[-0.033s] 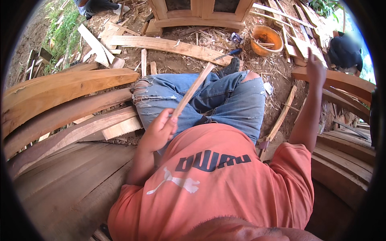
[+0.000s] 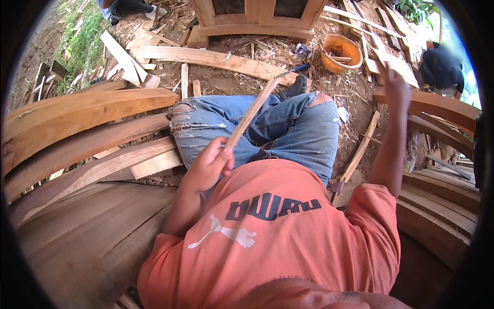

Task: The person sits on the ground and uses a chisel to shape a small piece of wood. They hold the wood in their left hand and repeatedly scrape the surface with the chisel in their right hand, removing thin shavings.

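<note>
My left hand [image 2: 210, 164] is closed round the lower end of a thin wooden strip [image 2: 253, 114]. The strip slants up and away over my lap, its far end close to a blue-handled tool [image 2: 298, 68] on the ground. Raised out to the right, my right hand [image 2: 396, 91] has its index finger stretched out and the other fingers partly curled. I see nothing held in it. It is nearest to a curved brown board [image 2: 432, 103], whose near end lies behind the wrist. My legs in torn blue jeans [image 2: 221, 118] are folded in front of me.
Curved planks [image 2: 87, 116] lie stacked at my left. An orange bucket [image 2: 340, 54] stands ahead right, near a wooden cabinet [image 2: 252, 24]. Wood shavings and a long board [image 2: 206, 55] cover the ground. A person in dark clothes [image 2: 440, 67] is at far right, another person [image 2: 128, 7] at far left.
My right hand has moved slightly left and lower. The wooden strip in my left hand has shifted a little to the right.
</note>
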Demonstrator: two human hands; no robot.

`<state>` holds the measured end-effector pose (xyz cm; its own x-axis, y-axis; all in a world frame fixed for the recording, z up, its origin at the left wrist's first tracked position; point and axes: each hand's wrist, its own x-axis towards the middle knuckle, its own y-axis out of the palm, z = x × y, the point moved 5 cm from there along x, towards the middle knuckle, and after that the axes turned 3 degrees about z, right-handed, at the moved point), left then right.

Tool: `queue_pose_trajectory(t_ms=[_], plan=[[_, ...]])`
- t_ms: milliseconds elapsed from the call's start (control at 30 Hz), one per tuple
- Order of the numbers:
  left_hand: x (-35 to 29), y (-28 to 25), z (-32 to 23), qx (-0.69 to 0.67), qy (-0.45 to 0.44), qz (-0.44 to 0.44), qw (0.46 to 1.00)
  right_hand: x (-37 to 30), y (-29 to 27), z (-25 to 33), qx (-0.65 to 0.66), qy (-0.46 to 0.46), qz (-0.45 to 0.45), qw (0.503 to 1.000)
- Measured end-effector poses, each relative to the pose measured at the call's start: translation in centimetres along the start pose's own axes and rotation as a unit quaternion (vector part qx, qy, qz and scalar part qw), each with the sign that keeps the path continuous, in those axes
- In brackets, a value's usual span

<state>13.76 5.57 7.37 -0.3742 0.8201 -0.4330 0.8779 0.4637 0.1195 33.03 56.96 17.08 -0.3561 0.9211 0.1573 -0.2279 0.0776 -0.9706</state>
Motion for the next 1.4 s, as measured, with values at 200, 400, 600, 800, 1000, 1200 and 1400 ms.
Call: queue_pose_trajectory(t_ms=[200,400,600,800,1000,1200,1400], plan=[[5.3,3.0,-2.6,-0.073,0.034,-0.017,0.997,-15.7,5.9,14.3,0.180,-0.258,0.128,0.941],[6.5,4.4,-3.7,-0.082,0.063,0.000,0.995,-22.5,5.7,17.8,0.211,-0.388,0.080,0.893],[5.8,5.3,-4.8,0.091,0.147,-0.047,0.984,-20.1,4.9,16.6,0.203,-0.350,0.063,0.912],[2.0,6.0,-2.5,0.110,0.092,-0.024,0.989,-4.2,6.2,8.0,0.106,-0.045,0.056,0.992],[4.6,3.7,-2.8,-0.021,0.108,-0.070,0.991,-15.9,4.8,16.1,0.214,-0.279,0.134,0.926],[5.3,4.0,-4.0,0.014,0.129,-0.083,0.988,-22.2,4.7,19.7,0.181,-0.407,0.086,0.891],[4.8,4.3,-4.4,0.117,0.159,-0.124,0.972,-20.0,4.1,19.3,0.164,-0.424,0.065,0.888]])
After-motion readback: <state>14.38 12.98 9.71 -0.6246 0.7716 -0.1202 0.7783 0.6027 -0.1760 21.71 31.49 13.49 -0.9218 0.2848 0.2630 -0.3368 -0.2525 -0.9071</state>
